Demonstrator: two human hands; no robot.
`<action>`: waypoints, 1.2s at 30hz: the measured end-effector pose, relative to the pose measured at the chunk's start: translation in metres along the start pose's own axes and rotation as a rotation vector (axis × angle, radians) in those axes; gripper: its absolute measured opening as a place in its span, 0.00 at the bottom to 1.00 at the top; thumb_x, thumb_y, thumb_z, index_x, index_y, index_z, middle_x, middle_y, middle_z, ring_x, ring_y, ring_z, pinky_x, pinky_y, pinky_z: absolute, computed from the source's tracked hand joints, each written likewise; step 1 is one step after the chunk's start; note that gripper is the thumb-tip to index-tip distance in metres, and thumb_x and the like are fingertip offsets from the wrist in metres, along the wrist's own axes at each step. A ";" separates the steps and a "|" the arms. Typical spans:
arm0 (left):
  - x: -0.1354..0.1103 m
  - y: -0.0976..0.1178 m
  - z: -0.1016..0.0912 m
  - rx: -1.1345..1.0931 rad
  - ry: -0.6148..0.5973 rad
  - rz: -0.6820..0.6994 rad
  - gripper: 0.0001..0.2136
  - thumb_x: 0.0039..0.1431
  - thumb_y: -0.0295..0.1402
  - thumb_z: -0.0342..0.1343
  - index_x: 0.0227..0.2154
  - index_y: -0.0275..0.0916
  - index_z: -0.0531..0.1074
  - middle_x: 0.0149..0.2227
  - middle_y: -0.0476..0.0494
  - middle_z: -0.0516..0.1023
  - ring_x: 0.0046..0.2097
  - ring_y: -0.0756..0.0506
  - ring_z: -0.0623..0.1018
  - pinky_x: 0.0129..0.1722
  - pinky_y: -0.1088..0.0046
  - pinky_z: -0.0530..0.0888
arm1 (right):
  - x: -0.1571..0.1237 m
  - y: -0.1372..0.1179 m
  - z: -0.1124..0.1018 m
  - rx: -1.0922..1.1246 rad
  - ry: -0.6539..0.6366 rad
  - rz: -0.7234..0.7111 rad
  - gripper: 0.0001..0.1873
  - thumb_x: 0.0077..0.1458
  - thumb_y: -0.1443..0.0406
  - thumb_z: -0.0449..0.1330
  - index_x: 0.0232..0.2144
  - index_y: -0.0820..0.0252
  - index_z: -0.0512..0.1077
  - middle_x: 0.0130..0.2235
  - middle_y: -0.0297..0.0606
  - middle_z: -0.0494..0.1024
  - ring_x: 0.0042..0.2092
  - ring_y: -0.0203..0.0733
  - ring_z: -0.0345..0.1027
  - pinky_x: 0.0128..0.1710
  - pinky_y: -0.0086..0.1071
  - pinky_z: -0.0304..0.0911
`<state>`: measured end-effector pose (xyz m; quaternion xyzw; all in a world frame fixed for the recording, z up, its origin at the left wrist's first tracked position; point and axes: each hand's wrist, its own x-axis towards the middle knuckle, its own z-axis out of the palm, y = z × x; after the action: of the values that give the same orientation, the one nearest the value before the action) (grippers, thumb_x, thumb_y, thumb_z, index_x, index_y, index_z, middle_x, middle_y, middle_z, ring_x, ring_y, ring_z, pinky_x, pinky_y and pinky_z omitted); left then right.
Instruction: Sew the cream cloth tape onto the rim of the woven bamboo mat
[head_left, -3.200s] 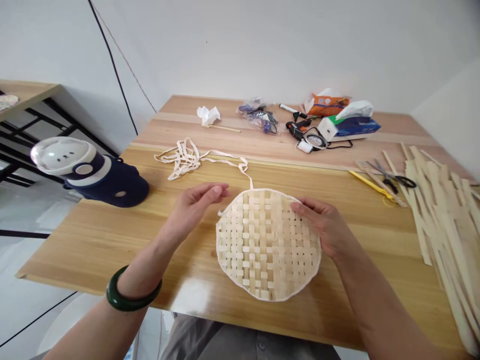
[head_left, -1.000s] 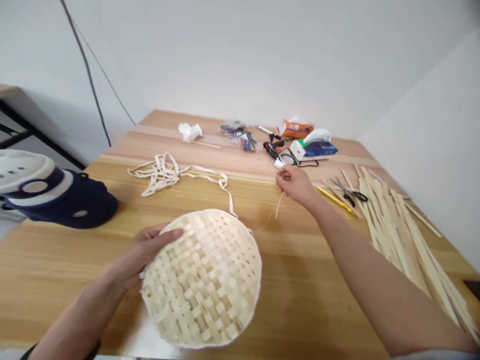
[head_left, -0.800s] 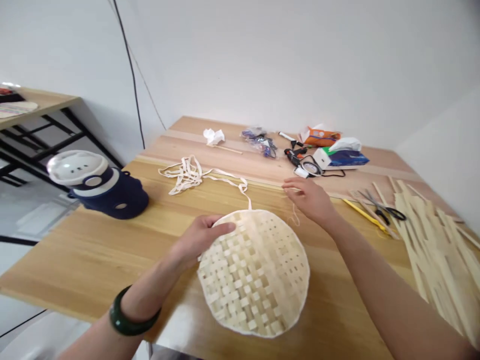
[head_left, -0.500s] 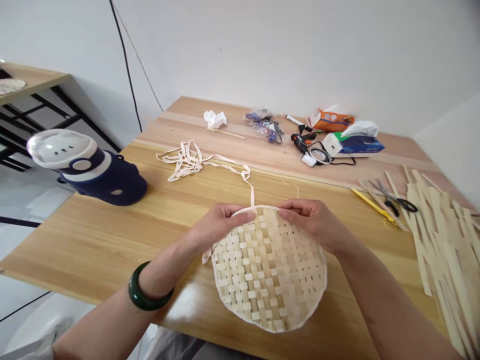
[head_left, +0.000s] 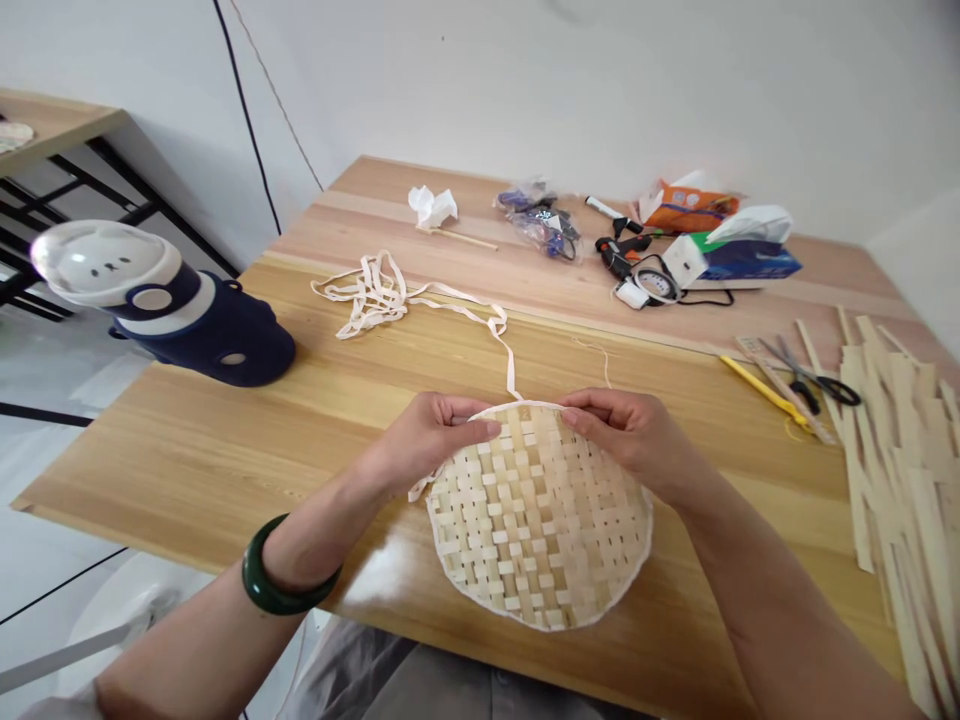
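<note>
A round woven bamboo mat [head_left: 536,520] edged with white tape lies near the front of the wooden table [head_left: 225,450]. My left hand [head_left: 431,440] pinches the mat's far left rim, fingers closed on the edge. My right hand [head_left: 626,435] grips the far right rim, with a thin thread [head_left: 600,355] trailing up from its fingers. A white fabric tape [head_left: 450,305] runs from the mat's top edge back to a loose tangle [head_left: 367,295]. A green bangle [head_left: 281,585] circles my left wrist.
A navy bottle with a white bear lid [head_left: 161,310] lies at left. Bamboo strips [head_left: 900,430] are piled at right, with scissors [head_left: 814,365] and a yellow tool [head_left: 765,390] beside them. A glue gun [head_left: 619,255], tissue pack [head_left: 739,255], orange packet [head_left: 686,205] and crumpled paper [head_left: 433,208] sit at the back.
My right hand came back from the far side of the table with the thread and settled on the mat's rim. My left hand shifted along the rim; both now hold the top edge.
</note>
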<state>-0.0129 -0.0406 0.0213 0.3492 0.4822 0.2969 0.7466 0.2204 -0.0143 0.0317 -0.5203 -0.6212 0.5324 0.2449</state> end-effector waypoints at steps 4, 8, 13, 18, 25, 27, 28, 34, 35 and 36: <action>0.000 0.001 -0.003 -0.058 -0.013 -0.001 0.17 0.55 0.43 0.62 0.43 0.38 0.81 0.33 0.42 0.84 0.31 0.49 0.80 0.29 0.78 0.73 | 0.001 0.008 -0.001 0.071 0.023 0.065 0.15 0.50 0.53 0.64 0.33 0.58 0.79 0.31 0.36 0.80 0.30 0.36 0.69 0.28 0.29 0.62; 0.002 0.000 -0.010 -0.102 0.065 0.030 0.22 0.57 0.49 0.57 0.42 0.34 0.81 0.35 0.37 0.84 0.34 0.47 0.80 0.30 0.78 0.71 | 0.002 0.017 -0.006 0.112 0.078 0.124 0.16 0.47 0.52 0.66 0.33 0.58 0.80 0.31 0.35 0.79 0.31 0.36 0.68 0.30 0.29 0.61; 0.004 -0.004 -0.006 0.039 0.134 0.076 0.15 0.54 0.44 0.61 0.28 0.34 0.81 0.25 0.45 0.81 0.24 0.52 0.73 0.24 0.80 0.66 | 0.004 0.024 -0.007 0.147 0.092 0.160 0.16 0.46 0.53 0.67 0.33 0.57 0.80 0.32 0.34 0.79 0.32 0.36 0.68 0.32 0.30 0.61; 0.003 -0.003 0.000 0.043 0.133 0.130 0.12 0.55 0.41 0.61 0.27 0.38 0.81 0.25 0.49 0.81 0.24 0.53 0.74 0.24 0.81 0.68 | 0.001 0.021 -0.005 0.161 0.122 0.151 0.16 0.45 0.53 0.68 0.33 0.57 0.80 0.32 0.34 0.79 0.32 0.36 0.68 0.33 0.30 0.61; -0.002 -0.007 0.007 0.042 0.202 0.103 0.09 0.48 0.39 0.67 0.29 0.38 0.80 0.26 0.48 0.82 0.24 0.51 0.76 0.25 0.78 0.70 | -0.011 0.017 -0.003 0.126 0.112 0.097 0.17 0.47 0.52 0.66 0.33 0.58 0.79 0.32 0.36 0.80 0.31 0.37 0.69 0.31 0.30 0.63; 0.000 -0.007 0.009 0.085 0.238 0.099 0.09 0.48 0.38 0.66 0.27 0.37 0.80 0.25 0.48 0.81 0.24 0.51 0.76 0.25 0.77 0.70 | -0.012 0.018 -0.001 0.108 0.102 0.091 0.17 0.48 0.52 0.65 0.34 0.58 0.79 0.32 0.36 0.80 0.31 0.38 0.70 0.31 0.30 0.63; 0.001 -0.007 0.009 0.124 0.240 0.099 0.09 0.49 0.39 0.65 0.28 0.37 0.80 0.25 0.48 0.81 0.24 0.50 0.76 0.25 0.76 0.70 | -0.012 0.020 0.000 0.085 0.103 0.087 0.17 0.48 0.52 0.65 0.34 0.58 0.79 0.33 0.37 0.81 0.32 0.38 0.71 0.31 0.30 0.64; -0.004 0.010 -0.010 0.500 0.520 0.490 0.10 0.56 0.40 0.60 0.30 0.38 0.80 0.41 0.45 0.83 0.46 0.44 0.79 0.49 0.70 0.73 | -0.006 0.028 -0.008 -0.102 0.347 0.037 0.15 0.50 0.55 0.63 0.36 0.58 0.80 0.39 0.41 0.82 0.40 0.45 0.74 0.42 0.39 0.68; -0.008 0.013 -0.011 0.542 0.609 0.550 0.11 0.56 0.39 0.59 0.25 0.38 0.78 0.41 0.45 0.83 0.47 0.43 0.79 0.52 0.70 0.72 | -0.008 0.028 -0.009 -0.111 0.431 0.022 0.16 0.52 0.55 0.62 0.38 0.58 0.79 0.44 0.42 0.81 0.44 0.46 0.74 0.46 0.41 0.67; -0.013 0.014 -0.008 0.568 0.669 0.605 0.11 0.57 0.39 0.58 0.23 0.39 0.76 0.40 0.45 0.82 0.47 0.43 0.79 0.52 0.69 0.71 | -0.012 0.027 -0.008 -0.102 0.519 -0.007 0.17 0.53 0.54 0.61 0.40 0.58 0.78 0.47 0.43 0.80 0.46 0.46 0.73 0.49 0.42 0.66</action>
<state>-0.0269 -0.0405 0.0372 0.5473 0.6331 0.4520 0.3088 0.2414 -0.0248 0.0123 -0.6491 -0.5653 0.3482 0.3712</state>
